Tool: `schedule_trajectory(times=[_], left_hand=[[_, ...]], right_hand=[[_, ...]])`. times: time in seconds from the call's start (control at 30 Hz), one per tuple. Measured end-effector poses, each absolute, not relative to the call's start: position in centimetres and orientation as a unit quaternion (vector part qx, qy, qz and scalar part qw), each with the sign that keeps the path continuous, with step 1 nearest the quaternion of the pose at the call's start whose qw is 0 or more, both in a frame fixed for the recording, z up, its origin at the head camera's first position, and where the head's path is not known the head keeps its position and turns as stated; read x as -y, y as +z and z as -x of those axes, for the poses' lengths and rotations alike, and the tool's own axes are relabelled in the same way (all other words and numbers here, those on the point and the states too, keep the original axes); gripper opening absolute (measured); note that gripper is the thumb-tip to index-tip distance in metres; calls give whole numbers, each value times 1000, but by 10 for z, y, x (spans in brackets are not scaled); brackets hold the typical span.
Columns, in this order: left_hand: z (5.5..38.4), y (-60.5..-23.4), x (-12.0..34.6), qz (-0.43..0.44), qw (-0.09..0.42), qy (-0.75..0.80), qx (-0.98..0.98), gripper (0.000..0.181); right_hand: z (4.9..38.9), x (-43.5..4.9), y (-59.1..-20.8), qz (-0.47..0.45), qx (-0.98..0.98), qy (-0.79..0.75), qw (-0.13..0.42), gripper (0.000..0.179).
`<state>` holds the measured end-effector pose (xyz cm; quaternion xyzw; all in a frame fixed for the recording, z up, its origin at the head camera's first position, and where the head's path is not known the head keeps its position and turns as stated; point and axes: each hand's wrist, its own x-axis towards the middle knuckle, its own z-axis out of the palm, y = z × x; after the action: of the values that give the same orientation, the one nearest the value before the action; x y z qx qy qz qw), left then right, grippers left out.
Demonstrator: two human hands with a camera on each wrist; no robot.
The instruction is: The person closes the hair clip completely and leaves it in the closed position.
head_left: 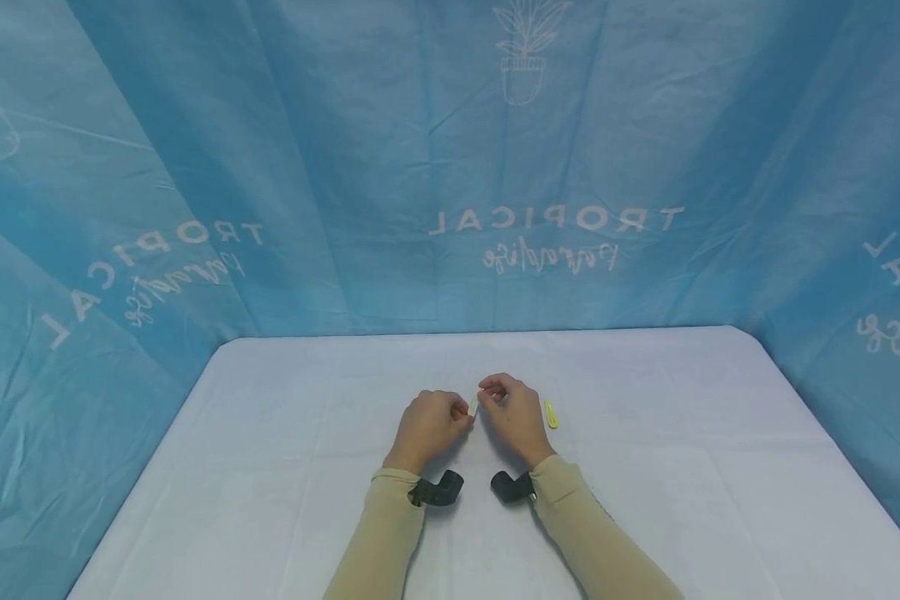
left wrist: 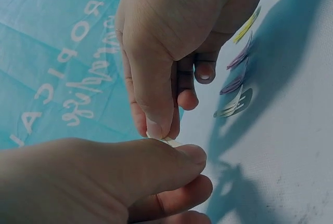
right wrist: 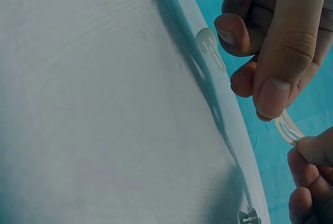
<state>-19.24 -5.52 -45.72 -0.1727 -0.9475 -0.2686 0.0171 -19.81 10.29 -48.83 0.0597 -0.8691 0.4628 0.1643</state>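
Between my two hands is a small pale cream snap hair clip point(right wrist: 287, 128). My left hand point(head_left: 429, 425) pinches one end of the clip between thumb and fingers. The other end is at the thumb and fingertips of my right hand point(head_left: 516, 418), which pinch it. In the left wrist view, most of the clip is hidden by the left thumb point(left wrist: 171, 164). The right hand comes in from the top there, its other fingers bent. On the table beside the right hand lies a yellow hair clip point(head_left: 551, 414).
The left wrist view shows several clips in a row on the white tablecloth point(head_left: 285, 433): yellow, purple point(left wrist: 240, 55) and a pale one point(left wrist: 232, 104). Another pale clip point(right wrist: 210, 49) lies near the far edge in the right wrist view. Blue printed curtains point(head_left: 375, 275) surround the table.
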Motion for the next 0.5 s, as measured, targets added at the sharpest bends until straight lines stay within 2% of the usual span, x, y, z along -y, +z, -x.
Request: schedule_trajectory(times=[0.5], left_hand=[[192, -462, 53, 176, 29, -262, 948, 12]], right_hand=[[198, -107, -484, -70, 878, 445, 160, 9]])
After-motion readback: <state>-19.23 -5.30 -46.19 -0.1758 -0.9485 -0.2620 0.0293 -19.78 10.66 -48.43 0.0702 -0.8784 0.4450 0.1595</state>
